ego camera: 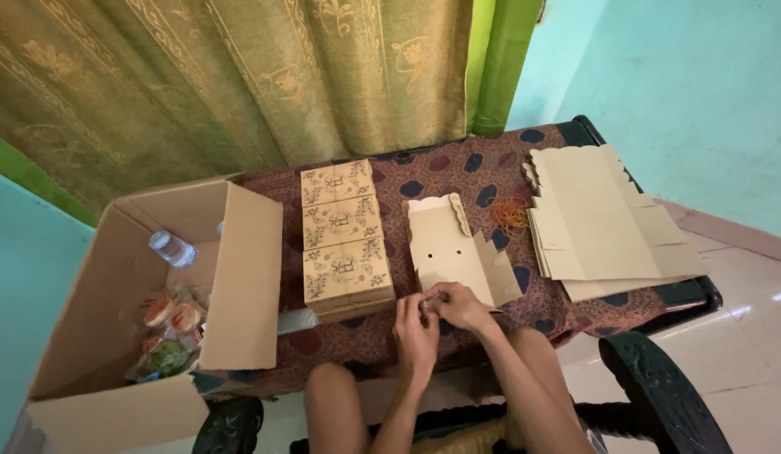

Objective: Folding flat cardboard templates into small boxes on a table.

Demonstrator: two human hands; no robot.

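Working close to the body at the bottom centre of the frame, the left hand point(416, 329) and right hand point(459, 304) meet fingertip to fingertip, pinching something too small to make out, right at the near edge of the half-folded box blank point(456, 250). That looks like the folding step, and tucking the flap would call for a firm fingertip grip. Just left stands a stack of finished printed boxes point(346, 240); further left, the open carton point(147, 303) holds a water bottle point(173, 249). On the surface point(457, 172), upper right, lie rubber bands point(511, 214) and flat blanks point(604, 220).
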